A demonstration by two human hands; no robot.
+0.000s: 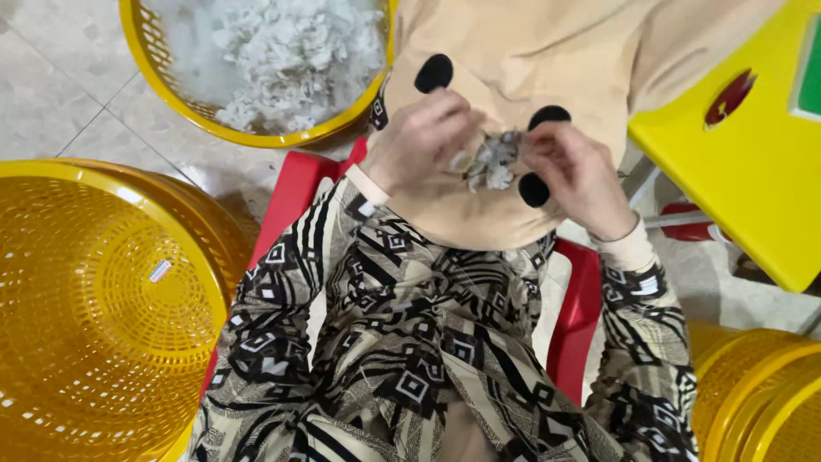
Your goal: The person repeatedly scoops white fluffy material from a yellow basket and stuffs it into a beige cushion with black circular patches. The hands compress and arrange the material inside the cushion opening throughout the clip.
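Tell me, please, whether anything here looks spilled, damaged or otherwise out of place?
Nothing stands out. The left hand and right hand hold a small grey-white tuft between them. The white fluff lies inside its yellow basket, with none visible on the floor. The empty yellow basket looks whole.

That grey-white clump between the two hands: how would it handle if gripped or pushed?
The clump looks like loose fluffy fibre, so probably soft, floppy and light for its size. Both the left hand and the right hand pinch it, and its ragged edges suggest it pulls apart easily. Similar white stuff heaps in the yellow basket, so it likely sheds bits rather than rolls.
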